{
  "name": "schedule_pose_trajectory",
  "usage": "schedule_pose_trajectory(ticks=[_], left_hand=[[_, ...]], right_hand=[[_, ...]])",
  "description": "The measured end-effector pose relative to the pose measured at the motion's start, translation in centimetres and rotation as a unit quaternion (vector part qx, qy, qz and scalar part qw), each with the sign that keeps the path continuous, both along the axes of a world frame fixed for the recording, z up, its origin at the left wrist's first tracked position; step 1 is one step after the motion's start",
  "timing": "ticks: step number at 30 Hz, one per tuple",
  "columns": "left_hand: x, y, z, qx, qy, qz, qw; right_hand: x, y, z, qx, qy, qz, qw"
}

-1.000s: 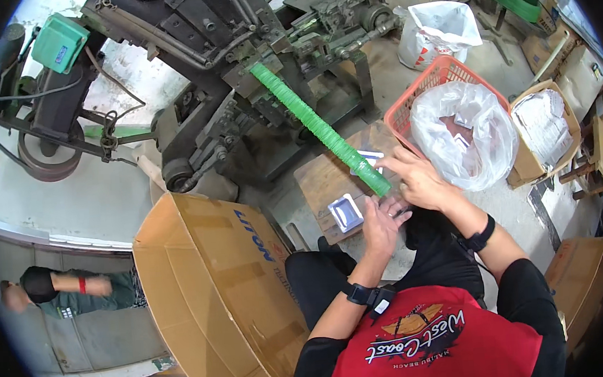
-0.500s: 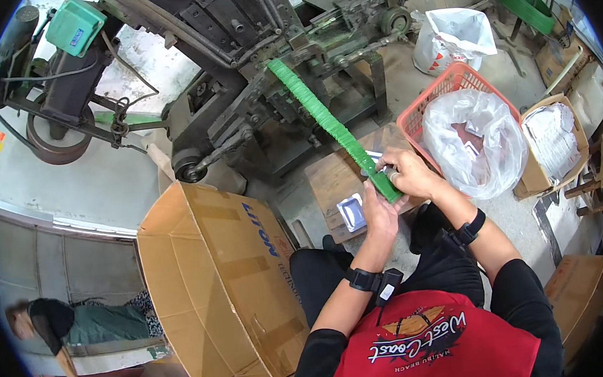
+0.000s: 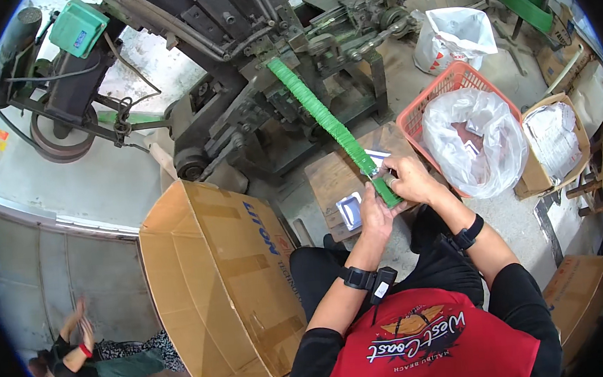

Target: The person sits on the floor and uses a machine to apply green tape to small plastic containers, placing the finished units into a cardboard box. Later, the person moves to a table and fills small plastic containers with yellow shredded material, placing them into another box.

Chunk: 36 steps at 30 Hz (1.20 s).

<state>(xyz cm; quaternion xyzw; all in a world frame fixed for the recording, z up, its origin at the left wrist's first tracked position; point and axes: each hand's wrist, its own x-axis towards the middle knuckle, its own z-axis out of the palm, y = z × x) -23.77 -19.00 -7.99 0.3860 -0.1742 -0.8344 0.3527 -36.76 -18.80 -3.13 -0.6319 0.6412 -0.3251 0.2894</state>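
Gripping the near end of a long green ribbed strip (image 3: pixel 324 119), both hands are closed together on it just above the person's lap. Left hand (image 3: pixel 374 214) wraps the strip from below; right hand (image 3: pixel 408 180) closes over it from above, with fingers (image 3: pixel 388 179) pinching the strip's end. Each wrist carries a black band.

The strip runs diagonally from the hands up and left to the far side, where its upper end meets the dark metal machine (image 3: pixel 248 44). Whether it is fixed there cannot be told.

Directly beyond the hands stands a small wooden stool (image 3: pixel 333 179), with a small white-and-blue box (image 3: pixel 350 210) lying on its near edge.

To the right, an orange plastic basket (image 3: pixel 442 85) holds a clear plastic bag (image 3: pixel 475 139). Just right of the basket sits a small carton (image 3: pixel 556 136) lined with white plastic. Farther back stands a white sack (image 3: pixel 454 35).

To the left, near the person's knee, lies a large open cardboard box (image 3: pixel 217 287), tipped on its side. At the near left, another person's raised hands (image 3: pixel 78 323) are visible.
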Motion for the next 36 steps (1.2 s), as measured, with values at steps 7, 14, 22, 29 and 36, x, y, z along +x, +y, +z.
schedule_pose_trajectory(ticks=[7, 14, 22, 29, 36], left_hand=[[-0.3, -0.2, 1.5, -0.007, -0.050, -0.024, 0.998], [-1.7, 2.5, 2.0, -0.045, -0.091, -0.049, 0.994], [6.7, 1.2, 14.2, -0.150, -0.096, -0.267, 0.947], [25.6, -4.7, 28.1, -0.336, -0.412, 0.046, 0.846], [46.1, -7.8, 18.0, -0.230, -0.454, 0.223, 0.831]], right_hand=[[-0.3, 1.0, -0.7, -0.049, 0.031, -0.006, 0.998], [0.7, 5.5, 1.0, -0.146, 0.111, -0.115, 0.976], [-1.1, 9.0, -3.7, -0.114, 0.056, -0.129, 0.983], [7.9, 5.0, -5.8, -0.048, 0.082, 0.069, 0.993], [12.1, 2.3, -7.0, -0.036, 0.137, 0.095, 0.985]])
